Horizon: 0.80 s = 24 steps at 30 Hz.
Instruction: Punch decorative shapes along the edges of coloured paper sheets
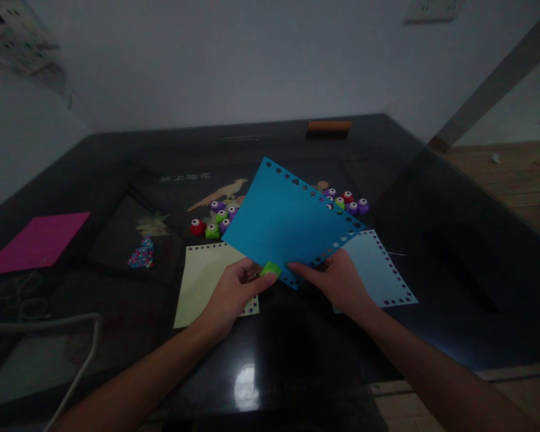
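Note:
A blue sheet of paper point(283, 216) is held up, tilted, above the dark table. Small punched shapes, such as stars and hearts, run along two of its edges. My left hand point(234, 288) grips a green craft punch point(270, 270) at the sheet's lower edge. With thumb and fingers, my right hand point(342, 279) pinches the sheet near its lower right edge. Beneath lie a pale yellow sheet point(202, 282) at left and a light blue sheet point(373, 270) at right, both with punched borders. The blue sheet partly hides them.
Several red, green and purple craft punches point(212, 231) stand behind the blue sheet, with more punches point(351, 207) at right. A magenta sheet point(40, 240) and a pile of coloured bits point(143, 253) lie left. An orange-brown roll point(329, 126) lies at the table's back edge.

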### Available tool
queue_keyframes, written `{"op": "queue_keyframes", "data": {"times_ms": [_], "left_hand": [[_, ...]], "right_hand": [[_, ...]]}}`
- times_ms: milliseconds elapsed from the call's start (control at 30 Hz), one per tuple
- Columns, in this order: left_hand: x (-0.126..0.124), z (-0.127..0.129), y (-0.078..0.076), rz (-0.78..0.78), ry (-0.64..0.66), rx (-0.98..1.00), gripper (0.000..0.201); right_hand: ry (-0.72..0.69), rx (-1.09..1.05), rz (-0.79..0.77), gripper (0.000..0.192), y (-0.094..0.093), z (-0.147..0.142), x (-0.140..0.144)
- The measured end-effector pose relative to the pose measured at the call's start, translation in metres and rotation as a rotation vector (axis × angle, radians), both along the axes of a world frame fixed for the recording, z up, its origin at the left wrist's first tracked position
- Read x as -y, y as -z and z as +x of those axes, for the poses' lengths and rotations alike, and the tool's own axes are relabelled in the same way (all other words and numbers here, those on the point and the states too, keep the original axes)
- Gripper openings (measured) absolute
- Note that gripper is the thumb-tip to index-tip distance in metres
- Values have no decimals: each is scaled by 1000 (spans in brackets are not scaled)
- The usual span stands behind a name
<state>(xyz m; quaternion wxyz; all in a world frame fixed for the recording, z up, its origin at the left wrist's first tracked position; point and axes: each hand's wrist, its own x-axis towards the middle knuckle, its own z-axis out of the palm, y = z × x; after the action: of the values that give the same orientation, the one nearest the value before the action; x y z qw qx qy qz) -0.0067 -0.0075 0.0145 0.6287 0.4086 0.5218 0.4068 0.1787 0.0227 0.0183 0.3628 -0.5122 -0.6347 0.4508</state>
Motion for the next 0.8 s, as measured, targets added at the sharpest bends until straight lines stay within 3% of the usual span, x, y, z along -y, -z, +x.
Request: {"op": "queue_keyframes", "data": {"times_ms": [433,633,800], "left_hand": [[0,-3,4,35,27,0,26],[0,-3,5,50,-5,-128,28],[0,-2,5,32,-10,-65,27]], "right_hand": [[26,-4,13,13,-3,-1,2],[23,-1,46,22,-5,-1,2],[15,39,37,20,-6,-2,3]]}}
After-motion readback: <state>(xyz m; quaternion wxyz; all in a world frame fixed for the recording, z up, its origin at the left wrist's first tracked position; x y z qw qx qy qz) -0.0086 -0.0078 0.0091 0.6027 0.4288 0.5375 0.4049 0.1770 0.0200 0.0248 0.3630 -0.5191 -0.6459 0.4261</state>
